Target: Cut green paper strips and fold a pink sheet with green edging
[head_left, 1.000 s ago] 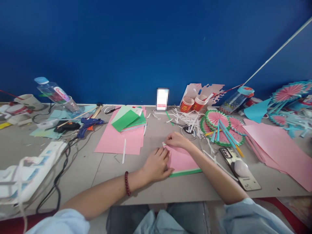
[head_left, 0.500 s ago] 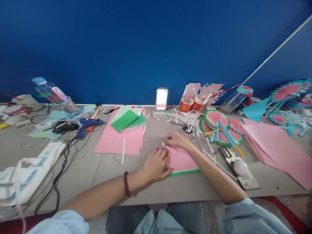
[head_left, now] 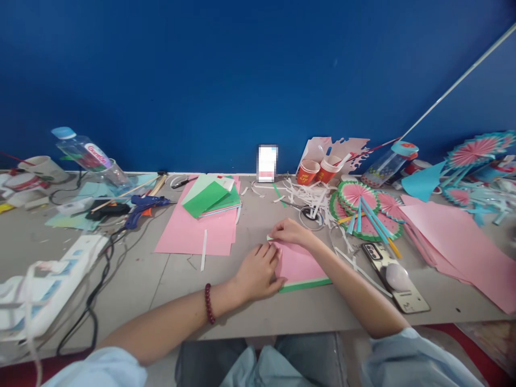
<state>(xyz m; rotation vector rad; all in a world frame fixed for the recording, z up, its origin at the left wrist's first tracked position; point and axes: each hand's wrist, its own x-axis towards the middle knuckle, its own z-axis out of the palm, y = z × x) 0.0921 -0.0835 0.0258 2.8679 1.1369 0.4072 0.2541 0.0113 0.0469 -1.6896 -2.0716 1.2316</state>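
Note:
A small pink paper sheet [head_left: 300, 266] with a green edge lies on the grey table [head_left: 250, 312] in front of me. My left hand [head_left: 258, 274] rests on its left edge, fingers curled and pressing the paper down. At the far left corner of the sheet, my right hand [head_left: 292, 232] pinches the paper's top edge with closed fingers. A dark red bead bracelet [head_left: 208, 303] circles my left wrist.
A large pink sheet [head_left: 197, 231] with a green paper stack [head_left: 212, 198] lies to the left, beside a blue glue gun [head_left: 145, 207]. Watermelon paper fans [head_left: 363, 209], a phone [head_left: 393, 277], paper cups [head_left: 318, 171], scissors [head_left: 310, 212] and pink sheets [head_left: 459, 247] sit right. A power strip [head_left: 48, 285] lies at far left.

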